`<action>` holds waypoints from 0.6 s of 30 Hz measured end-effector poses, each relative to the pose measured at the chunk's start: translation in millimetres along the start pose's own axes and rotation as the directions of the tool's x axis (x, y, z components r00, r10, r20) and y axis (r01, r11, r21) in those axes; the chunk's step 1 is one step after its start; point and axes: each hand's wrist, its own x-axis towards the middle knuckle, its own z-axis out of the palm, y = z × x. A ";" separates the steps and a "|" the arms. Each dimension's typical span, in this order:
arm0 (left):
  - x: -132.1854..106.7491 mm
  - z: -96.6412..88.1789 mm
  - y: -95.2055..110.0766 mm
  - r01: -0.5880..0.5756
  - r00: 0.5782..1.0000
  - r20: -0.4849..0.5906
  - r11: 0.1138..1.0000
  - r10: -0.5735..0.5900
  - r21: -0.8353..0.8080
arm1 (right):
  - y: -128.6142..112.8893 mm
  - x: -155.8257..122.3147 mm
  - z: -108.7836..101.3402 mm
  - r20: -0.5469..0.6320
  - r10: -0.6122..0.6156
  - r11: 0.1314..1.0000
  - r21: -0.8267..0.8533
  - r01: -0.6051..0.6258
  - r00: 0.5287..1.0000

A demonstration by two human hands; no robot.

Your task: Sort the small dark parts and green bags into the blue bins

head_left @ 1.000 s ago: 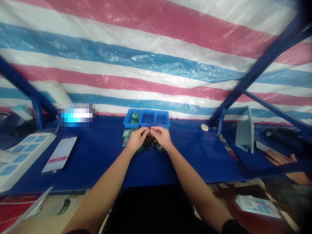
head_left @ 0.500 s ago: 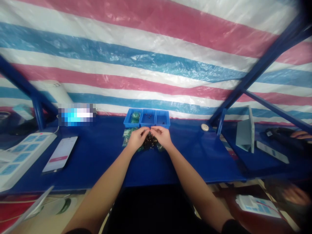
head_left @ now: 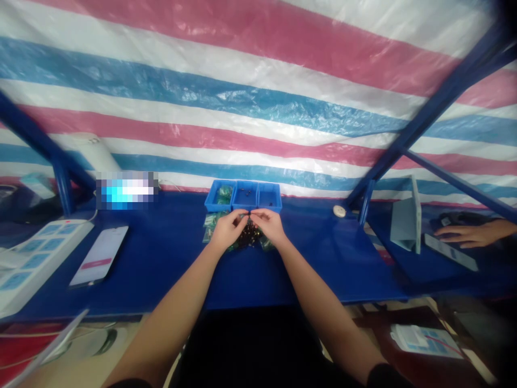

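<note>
My left hand (head_left: 226, 228) and my right hand (head_left: 270, 226) meet fingertip to fingertip over a pile of small dark parts (head_left: 247, 235) on the blue table (head_left: 169, 258). Both hands are pinched closed around something tiny that I cannot make out. Just behind them stand three joined blue bins (head_left: 244, 196); the left one holds green pieces. A few small clear bags with green contents (head_left: 210, 222) lie left of my left hand.
A phone (head_left: 99, 255) and a white panel with blue labels (head_left: 28, 264) lie at the left. At the right, another person's hand (head_left: 464, 235) rests by a flat device behind a grey stand (head_left: 406, 218). A striped tarp hangs behind.
My hands stay pinched together over the pile, barely shifted. The other person's hand at the right has moved from the near edge up onto the far right of the neighbouring table.
</note>
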 end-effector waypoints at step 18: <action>0.4 0.4 0.2 -0.033 0.999 -0.006 0.999 0.033 0.014 | -4.0 -5.1 3.7 -0.005 -0.103 0.995 0.016 0.103 0.995</action>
